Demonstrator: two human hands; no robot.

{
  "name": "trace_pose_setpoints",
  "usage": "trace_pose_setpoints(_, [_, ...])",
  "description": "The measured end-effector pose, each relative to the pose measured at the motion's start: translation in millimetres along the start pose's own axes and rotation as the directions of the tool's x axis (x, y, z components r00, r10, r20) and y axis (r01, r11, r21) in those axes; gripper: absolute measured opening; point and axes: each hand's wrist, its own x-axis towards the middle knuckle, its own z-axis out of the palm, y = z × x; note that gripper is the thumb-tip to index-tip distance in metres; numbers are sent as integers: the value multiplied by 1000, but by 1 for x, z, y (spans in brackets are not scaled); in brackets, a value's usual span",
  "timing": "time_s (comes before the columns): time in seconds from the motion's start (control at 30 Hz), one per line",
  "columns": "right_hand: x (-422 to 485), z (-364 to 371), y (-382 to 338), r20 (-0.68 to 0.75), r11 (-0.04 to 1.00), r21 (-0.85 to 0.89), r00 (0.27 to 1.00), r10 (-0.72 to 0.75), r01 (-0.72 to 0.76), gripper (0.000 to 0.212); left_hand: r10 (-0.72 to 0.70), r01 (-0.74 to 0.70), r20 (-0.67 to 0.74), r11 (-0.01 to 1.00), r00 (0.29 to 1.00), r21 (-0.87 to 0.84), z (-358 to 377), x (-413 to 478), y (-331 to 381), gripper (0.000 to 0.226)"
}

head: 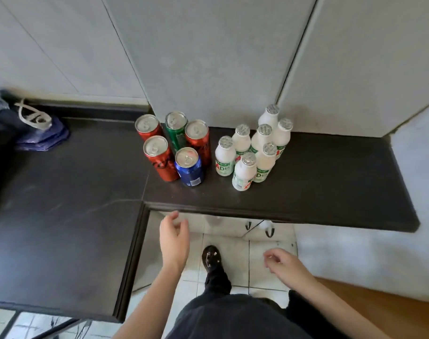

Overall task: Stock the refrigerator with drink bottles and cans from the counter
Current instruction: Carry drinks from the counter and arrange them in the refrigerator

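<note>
- Head view: the left hand [174, 237] is hovering just short of the tabletop [331, 192] edge, its fingers loosely curled and holding nothing. The right hand [285, 265] is hanging lower and further back, its fingers slack and empty too.
- The cans [159, 162] are standing upright straight ahead of the left fingers. The bottles [244, 174] are standing upright ahead and to their right.
- The left hand is sitting nearer both groups.
- I am counting five cans (three red, one green, one blue) and seven white bottles.

Dark counter [61, 216], pale grey wall panels [208, 57], white tiled floor [233, 253]
</note>
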Motion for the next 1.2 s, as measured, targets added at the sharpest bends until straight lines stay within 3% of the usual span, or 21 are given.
trace_pose_setpoints(0.1, [17,-6,-61,-8,991,-37,992,-126,125,21,120,-136,-148,985,982,-105,-15,33,28,32])
trace_pose_setpoints(0.2, [27,-7,-126,-93,959,-30,955,-282,280,22,210,-238,-169,957,963,-165,-28,61,51,40])
trace_pose_setpoints(0.33, [26,7,-193,-262,868,-87,829,-494,489,37,359,-382,-171,915,918,-129,-43,90,74,53])
trace_pose_setpoints(0.43, [23,23,-216,-414,823,-196,716,-563,534,48,456,-470,-136,877,880,-98,-48,101,84,53])
trace_pose_setpoints(0.53, [30,34,-232,-478,808,-227,661,-579,543,62,515,-523,-96,845,852,-113,-48,109,92,61])
trace_pose_setpoints(0.8, [70,44,-248,-490,880,-69,752,-440,470,88,435,-434,-24,891,900,-130,-41,122,89,65])
trace_pose_setpoints(0.93, [84,48,-245,-527,896,-53,750,-400,440,81,380,-391,-94,901,920,-187,-47,109,85,63])
trace_pose_setpoints(1.07, [86,47,-235,-537,877,-160,706,-462,452,77,250,-305,-234,921,940,-243,-57,86,75,60])
trace_pose_setpoints(1.2, [74,41,-219,-408,783,-196,677,-612,590,76,183,-283,-321,911,929,-299,-72,54,65,45])
